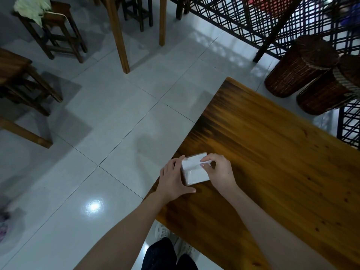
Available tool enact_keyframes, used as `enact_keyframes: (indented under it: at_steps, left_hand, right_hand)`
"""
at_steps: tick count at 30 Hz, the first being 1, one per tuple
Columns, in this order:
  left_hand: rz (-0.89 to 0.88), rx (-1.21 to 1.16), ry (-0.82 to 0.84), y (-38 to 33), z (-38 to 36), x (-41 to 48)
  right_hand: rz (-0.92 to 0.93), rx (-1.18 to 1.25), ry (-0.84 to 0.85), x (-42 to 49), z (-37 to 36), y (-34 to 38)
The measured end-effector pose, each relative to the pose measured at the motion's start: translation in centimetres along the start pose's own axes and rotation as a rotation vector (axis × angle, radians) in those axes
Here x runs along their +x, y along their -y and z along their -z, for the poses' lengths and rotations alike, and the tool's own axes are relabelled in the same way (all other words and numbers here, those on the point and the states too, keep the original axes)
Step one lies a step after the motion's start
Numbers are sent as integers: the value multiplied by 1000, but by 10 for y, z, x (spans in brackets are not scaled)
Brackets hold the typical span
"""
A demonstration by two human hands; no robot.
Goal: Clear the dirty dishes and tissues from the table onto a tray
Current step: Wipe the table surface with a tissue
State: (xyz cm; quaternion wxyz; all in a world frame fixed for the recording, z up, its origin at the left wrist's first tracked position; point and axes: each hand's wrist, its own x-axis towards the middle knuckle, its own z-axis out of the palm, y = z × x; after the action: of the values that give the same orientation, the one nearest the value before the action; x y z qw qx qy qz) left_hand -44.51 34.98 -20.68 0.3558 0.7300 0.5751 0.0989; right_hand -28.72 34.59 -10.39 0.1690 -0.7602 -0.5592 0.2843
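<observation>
Right hand [220,171] pinch atop tissue pack [195,173]

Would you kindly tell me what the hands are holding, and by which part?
A white tissue pack on the table: the right hand pinches its top at the right edge, and the left hand braces its left side.

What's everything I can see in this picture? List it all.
table: one, brown wood, right side
tissue pack: one, white, near the table's left edge
baskets: two, dark brown wicker, floor, upper right
lattice screen: one, black, top right
stools: several, dark wood, upper left
cloth: one, pale, on the top-left stool
table legs: two, lighter wood, top centre
floor: pale grey tiles, left
shoes: two, white, bottom centre
left hand: one, straight fingers against the pack's left side
right hand: one, fingers pinching the pack's top
</observation>
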Motion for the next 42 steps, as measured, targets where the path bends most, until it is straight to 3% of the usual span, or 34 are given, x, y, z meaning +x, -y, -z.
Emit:
enact_keyframes:
  at_steps: [7,14,23,31,38,42]
  left_hand:
    - [-65,6,-94,-1,-9,4]
    - [-15,17,-66,4,-7,9]
    - [26,78,-53,-2,3,17]
    - [-20,131,-22,-18,6,27]
    - [1,184,5,-21,6,33]
    - [22,180,-20,-22,8,35]
  right_hand:
    - [17,17,-20,-2,8,-7]
    - [-3,48,-34,-8,26,-13]
    - [69,84,-192,-23,72,-10]
    - [55,90,-167,-40,81,-17]
    - [64,169,-244,-47,92,-22]
    - [56,297,-382,-48,111,-24]
